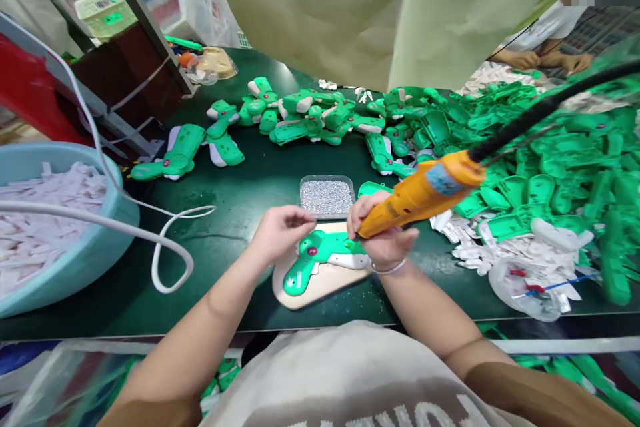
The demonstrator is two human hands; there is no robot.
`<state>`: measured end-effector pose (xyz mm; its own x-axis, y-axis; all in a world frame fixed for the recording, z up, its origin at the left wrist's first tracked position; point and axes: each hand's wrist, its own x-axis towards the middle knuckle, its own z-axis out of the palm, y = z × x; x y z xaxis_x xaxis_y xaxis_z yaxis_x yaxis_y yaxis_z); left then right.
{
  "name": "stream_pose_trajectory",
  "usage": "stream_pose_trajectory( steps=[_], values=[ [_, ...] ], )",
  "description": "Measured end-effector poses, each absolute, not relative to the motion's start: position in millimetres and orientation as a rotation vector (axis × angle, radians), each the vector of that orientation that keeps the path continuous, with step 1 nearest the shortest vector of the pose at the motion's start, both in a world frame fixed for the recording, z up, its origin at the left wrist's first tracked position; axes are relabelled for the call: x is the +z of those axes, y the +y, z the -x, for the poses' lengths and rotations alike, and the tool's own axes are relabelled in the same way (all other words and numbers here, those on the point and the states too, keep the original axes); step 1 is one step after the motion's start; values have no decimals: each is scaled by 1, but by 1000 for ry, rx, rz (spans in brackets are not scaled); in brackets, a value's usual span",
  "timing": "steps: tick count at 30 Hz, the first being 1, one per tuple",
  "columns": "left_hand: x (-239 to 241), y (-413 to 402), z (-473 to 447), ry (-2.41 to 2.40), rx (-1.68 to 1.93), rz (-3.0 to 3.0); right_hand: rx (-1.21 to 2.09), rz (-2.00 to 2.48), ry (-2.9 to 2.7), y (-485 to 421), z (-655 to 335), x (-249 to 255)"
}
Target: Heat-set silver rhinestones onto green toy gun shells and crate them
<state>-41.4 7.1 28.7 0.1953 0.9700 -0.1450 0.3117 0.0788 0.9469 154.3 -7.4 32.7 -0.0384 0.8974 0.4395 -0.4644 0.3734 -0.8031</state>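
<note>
A green and white toy gun (323,251) with dark spots lies flat on a cream-coloured block (315,292) in front of me. My right hand (385,243) is wrapped round an orange electric screwdriver (417,197), tilted with its lower end over the toy's right part. The tip is hidden behind my fingers. Above the toy's left end, my left hand (281,232) has thumb and fingers pinched together. Whatever is between those fingertips is too small to make out. Just beyond both hands sits a clear tray (327,217) full of small silvery screws.
Several similar toys (313,117) lie across the back of the green table (240,207). Green shell halves (525,147) and white parts (550,250) are heaped at right. A blue tub (125,213) and white cable (173,273) are left. A co-worker's hands (550,61) show far right.
</note>
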Motion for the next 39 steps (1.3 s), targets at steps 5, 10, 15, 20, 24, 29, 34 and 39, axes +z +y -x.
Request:
stream_pose_trajectory(
  steps=[5, 10, 15, 20, 24, 29, 34, 39],
  values=[
    [16, -54, 82, 1426, 892, -1387, 1218, 498, -1168, 3, -132, 16],
    [-1, -89, 83, 1393, 987, -1634, 1172, 537, -1168, -2, -133, 11],
    [-9, -92, 74, 1338, 902, -1713, 1194, 522, -1148, -4, -141, 26],
    [-7, -81, 77, 1309, 771, -1590, 1219, 514, -1177, -27, -145, 35],
    [-1, -70, 81, 1252, 651, -1527, 1262, 514, -1161, -36, -137, 23],
    [7, -56, 82, 1200, 493, -1511, 1243, 575, -1154, -37, -133, 16],
    [16, -47, 82, 1208, 365, -1556, 1275, 573, -1178, -30, -134, 31],
    [12, -48, 68, 1356, 623, -1658, 1240, 475, -1168, -10, -105, 37]
  ],
)
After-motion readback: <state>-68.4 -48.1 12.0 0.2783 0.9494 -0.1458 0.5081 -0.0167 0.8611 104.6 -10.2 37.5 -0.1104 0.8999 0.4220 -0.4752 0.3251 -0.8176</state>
